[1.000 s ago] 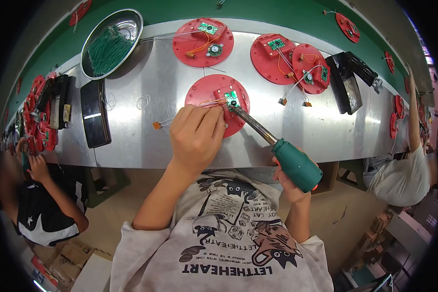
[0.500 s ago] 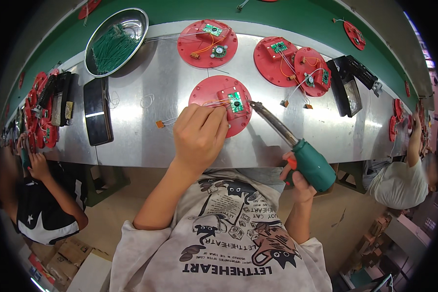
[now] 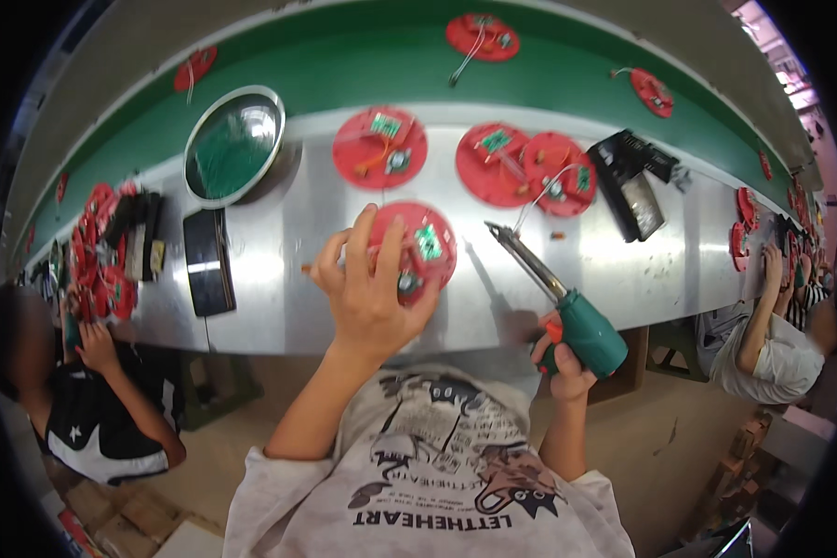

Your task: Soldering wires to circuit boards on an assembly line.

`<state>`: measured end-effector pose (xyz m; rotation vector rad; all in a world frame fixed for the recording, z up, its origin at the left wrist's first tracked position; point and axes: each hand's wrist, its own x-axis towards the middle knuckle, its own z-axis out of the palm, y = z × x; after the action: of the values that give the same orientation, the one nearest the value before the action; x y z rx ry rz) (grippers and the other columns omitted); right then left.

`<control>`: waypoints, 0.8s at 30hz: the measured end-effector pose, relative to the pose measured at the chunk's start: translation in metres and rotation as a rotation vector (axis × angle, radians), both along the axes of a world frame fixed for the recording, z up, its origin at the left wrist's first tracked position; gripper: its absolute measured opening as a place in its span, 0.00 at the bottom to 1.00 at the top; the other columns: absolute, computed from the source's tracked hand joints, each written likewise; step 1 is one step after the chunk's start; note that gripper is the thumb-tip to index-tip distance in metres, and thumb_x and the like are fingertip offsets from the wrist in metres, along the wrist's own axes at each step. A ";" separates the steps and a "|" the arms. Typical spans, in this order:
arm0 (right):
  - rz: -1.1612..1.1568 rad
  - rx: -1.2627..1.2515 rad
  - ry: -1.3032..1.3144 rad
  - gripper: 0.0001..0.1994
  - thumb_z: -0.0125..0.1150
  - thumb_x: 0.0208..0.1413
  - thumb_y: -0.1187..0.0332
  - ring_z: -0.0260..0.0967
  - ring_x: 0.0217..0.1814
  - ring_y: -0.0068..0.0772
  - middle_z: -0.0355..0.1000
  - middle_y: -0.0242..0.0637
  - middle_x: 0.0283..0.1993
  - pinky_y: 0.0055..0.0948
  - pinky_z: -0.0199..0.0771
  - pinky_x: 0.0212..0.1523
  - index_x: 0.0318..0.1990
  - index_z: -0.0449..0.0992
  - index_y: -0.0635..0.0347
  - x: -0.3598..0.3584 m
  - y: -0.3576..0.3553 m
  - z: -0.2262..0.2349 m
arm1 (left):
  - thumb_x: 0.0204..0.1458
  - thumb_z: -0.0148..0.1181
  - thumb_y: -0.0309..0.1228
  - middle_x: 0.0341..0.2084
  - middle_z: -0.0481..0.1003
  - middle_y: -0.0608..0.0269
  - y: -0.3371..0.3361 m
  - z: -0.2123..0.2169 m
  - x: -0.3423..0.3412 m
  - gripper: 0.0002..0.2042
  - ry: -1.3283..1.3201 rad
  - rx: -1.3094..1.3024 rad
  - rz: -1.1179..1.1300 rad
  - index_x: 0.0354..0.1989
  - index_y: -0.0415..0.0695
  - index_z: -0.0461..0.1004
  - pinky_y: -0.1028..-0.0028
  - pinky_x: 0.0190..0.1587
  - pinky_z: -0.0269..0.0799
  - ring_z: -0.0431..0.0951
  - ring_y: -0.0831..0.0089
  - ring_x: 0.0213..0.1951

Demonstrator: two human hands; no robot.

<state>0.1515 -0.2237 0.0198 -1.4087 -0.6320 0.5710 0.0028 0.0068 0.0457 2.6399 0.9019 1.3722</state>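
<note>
A round red plastic disc (image 3: pixel 445 263) with a small green circuit board (image 3: pixel 429 244) lies on the metal bench before me. My left hand (image 3: pixel 370 290) is over its left side, fingers spread apart and thumb by the near rim; the palm hides part of the disc and most of its wires. My right hand (image 3: pixel 564 370) is closed round the handle of a green soldering gun (image 3: pixel 590 333) with a red trigger. Its long metal tip points up and left, apart from the disc, to the right of it.
Farther back sit red discs with boards (image 3: pixel 379 147) and a metal bowl (image 3: pixel 281 153) of green wires. A black phone-like slab (image 3: pixel 209 262) lies left, a black holder (image 3: pixel 631 186) right. More discs lie on the green strip (image 3: pixel 344 79) behind. Co-workers sit on both sides.
My left hand has gone from a pinch at the orange wires to spread fingers over the disc. The soldering tip has drawn away from the disc's right rim. The whole view has shifted.
</note>
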 end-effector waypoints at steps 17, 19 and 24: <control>-0.638 0.350 0.151 0.22 0.51 0.64 0.55 0.66 0.13 0.32 0.72 0.44 0.25 0.29 0.69 0.17 0.47 0.70 0.71 0.036 -0.005 -0.026 | 0.53 0.62 0.55 0.54 0.77 0.43 0.215 0.007 0.340 0.29 0.571 -0.387 -0.002 0.53 0.42 0.79 0.48 0.55 0.74 0.76 0.41 0.57; -0.601 0.324 0.261 0.21 0.55 0.62 0.55 0.69 0.17 0.32 0.75 0.43 0.25 0.31 0.73 0.21 0.44 0.74 0.69 0.038 -0.016 -0.035 | 0.50 0.62 0.61 0.52 0.79 0.39 0.211 -0.010 0.367 0.28 0.678 -0.427 0.071 0.44 0.50 0.86 0.48 0.55 0.76 0.78 0.45 0.58; -0.582 0.366 0.135 0.18 0.51 0.66 0.64 0.74 0.21 0.35 0.75 0.50 0.41 0.32 0.74 0.23 0.53 0.70 0.72 0.033 0.008 -0.034 | 0.43 0.64 0.26 0.22 0.81 0.60 0.320 -0.028 0.319 0.05 0.397 -1.100 -0.408 0.26 0.38 0.82 0.70 0.22 0.72 0.82 0.70 0.23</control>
<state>0.1844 -0.2152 -0.0147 -1.1211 -0.1817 0.0765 0.3221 0.3269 0.0180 2.0001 0.7421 0.1188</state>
